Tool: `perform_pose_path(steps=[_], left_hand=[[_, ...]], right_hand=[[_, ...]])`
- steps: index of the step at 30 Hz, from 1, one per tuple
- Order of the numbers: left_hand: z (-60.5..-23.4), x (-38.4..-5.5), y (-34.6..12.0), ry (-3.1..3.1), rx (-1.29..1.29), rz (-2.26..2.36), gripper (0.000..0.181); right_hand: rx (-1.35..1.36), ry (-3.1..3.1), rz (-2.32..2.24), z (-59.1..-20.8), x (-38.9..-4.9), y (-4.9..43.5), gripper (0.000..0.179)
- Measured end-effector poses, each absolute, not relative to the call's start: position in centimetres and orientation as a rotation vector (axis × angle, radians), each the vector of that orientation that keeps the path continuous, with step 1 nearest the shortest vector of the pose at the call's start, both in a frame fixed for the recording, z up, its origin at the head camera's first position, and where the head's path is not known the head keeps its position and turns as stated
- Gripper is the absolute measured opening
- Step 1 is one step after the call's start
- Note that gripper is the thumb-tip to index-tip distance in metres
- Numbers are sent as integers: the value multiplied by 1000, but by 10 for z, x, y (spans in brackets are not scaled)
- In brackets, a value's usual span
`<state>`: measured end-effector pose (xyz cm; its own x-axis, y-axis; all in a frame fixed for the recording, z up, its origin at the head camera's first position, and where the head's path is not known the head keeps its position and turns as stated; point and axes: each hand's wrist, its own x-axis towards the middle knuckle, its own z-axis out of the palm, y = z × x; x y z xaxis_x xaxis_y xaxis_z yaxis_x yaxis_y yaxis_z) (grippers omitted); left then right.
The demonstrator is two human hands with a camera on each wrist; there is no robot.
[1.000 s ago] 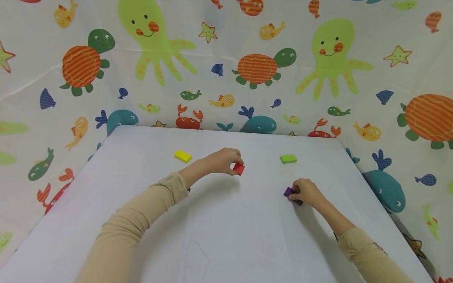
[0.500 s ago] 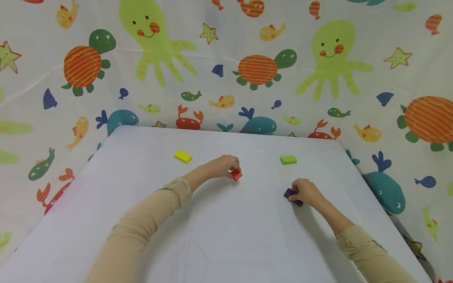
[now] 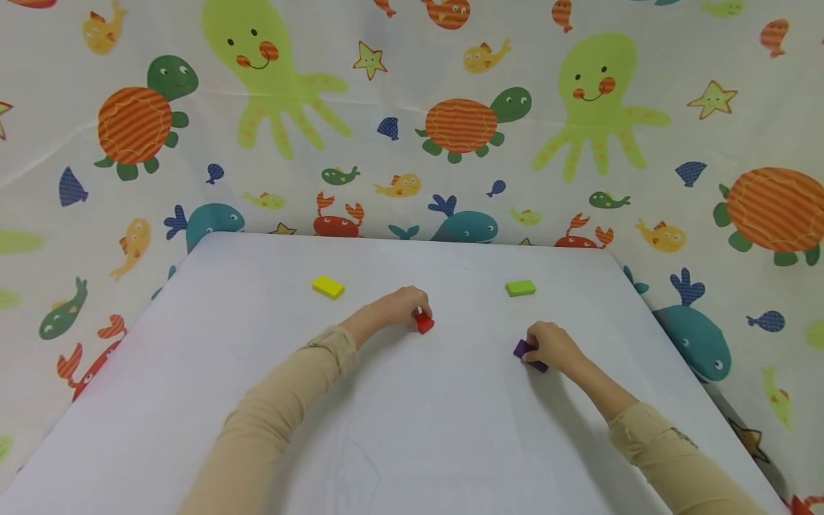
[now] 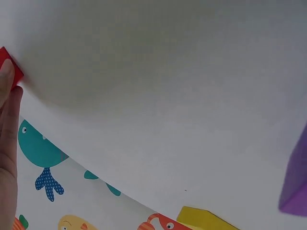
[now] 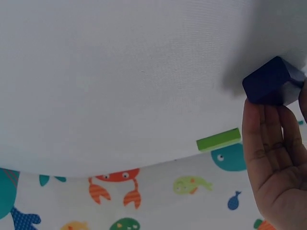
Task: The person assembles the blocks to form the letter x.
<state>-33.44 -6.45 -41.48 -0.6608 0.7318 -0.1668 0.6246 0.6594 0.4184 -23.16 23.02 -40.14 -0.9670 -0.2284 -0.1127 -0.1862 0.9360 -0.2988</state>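
Note:
Near the table's middle, my left hand (image 3: pixel 402 306) pinches a small red block (image 3: pixel 423 323) between thumb and fingers. The left wrist view catches only part of the red block (image 4: pixel 10 69) and fingers at its left edge. Farther right, my right hand (image 3: pixel 555 346) grips a dark purple block (image 3: pixel 523 349), which lies at a slant under the fingertips. In the right wrist view the purple block (image 5: pixel 269 82) sits between thumb and straight fingers. I cannot tell whether either block touches the table.
A yellow block (image 3: pixel 328 287) lies at the back left of the white table (image 3: pixel 412 429), a green block (image 3: pixel 520 287) at the back right. Behind hangs a sea-animal print cloth (image 3: pixel 399 86). A blurred purple shape (image 4: pixel 295 187) fills the left wrist view's right edge.
My left hand has moved slightly toward me and to the left with the red block, lowering it. My right hand and the purple block stay about where they were.

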Motion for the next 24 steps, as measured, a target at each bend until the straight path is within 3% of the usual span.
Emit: perform_pose_path(steps=[24], left_hand=[[-403,-337,-49,2568,1020,195,29]], right_hand=[[-366,2944,-432,-409,-230,234,22]])
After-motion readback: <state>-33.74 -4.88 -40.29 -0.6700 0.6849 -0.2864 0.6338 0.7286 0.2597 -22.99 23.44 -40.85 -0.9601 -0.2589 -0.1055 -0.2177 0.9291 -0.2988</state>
